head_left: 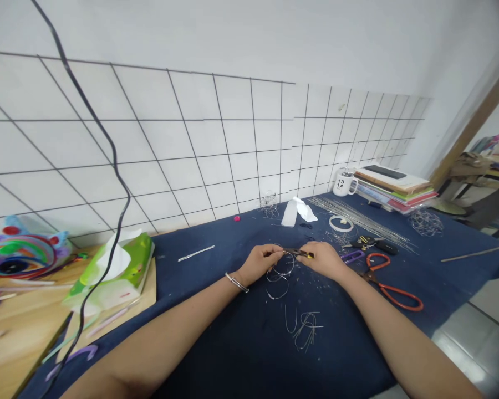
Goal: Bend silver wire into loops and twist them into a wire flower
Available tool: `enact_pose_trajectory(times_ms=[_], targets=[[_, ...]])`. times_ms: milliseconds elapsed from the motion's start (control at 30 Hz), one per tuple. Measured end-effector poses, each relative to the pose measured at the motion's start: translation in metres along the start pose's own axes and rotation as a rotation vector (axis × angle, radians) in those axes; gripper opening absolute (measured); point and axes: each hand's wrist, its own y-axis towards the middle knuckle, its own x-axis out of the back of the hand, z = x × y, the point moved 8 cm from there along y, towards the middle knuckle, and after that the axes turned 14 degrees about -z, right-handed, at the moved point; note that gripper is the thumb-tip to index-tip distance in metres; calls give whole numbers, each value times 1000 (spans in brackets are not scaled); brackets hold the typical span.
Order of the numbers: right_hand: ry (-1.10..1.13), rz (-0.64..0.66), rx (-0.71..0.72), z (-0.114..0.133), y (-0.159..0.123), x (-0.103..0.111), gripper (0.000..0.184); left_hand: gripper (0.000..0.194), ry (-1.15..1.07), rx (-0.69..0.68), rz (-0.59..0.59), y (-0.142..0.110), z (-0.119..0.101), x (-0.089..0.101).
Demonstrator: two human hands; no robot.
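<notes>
My left hand (259,262), with a silver bangle on the wrist, pinches a piece of thin silver wire (284,274) bent into loops. The loops hang down over the dark blue cloth (233,343). In my closed right hand (323,260) is a pair of pliers (292,251) with a bit of yellow on the handle. Their jaws point left and meet the wire close to my left fingertips; the exact contact is too small to make out. Just below both hands lies another wire ring (278,295), and nearer to me a loose bunch of bent wires (308,330).
Orange-handled scissors (400,297), a purple tool (352,256) and black-handled cutters (374,244) lie right. Behind are long straight wires (361,219), a white wire roll (341,224), a mug (344,184) and stacked books (393,188). A black cable (115,155) hangs left, before a green tissue pack (137,265).
</notes>
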Motion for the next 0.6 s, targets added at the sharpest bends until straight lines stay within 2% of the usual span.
enact_pose_trajectory(times_ms=[167, 300, 433, 600], targets=[[29, -24, -31, -1, 0, -3, 25, 38, -138, 108, 96, 0, 6, -7], [38, -22, -33, -1, 0, -4, 24, 36, -156, 119, 94, 0, 8, -6], [37, -31, -38, -3, 2, -1, 24, 34, -113, 99, 78, 1, 9, -4], [75, -59, -75, -8, 4, 6, 23, 34, -74, 14, 103, 1, -1, -6]])
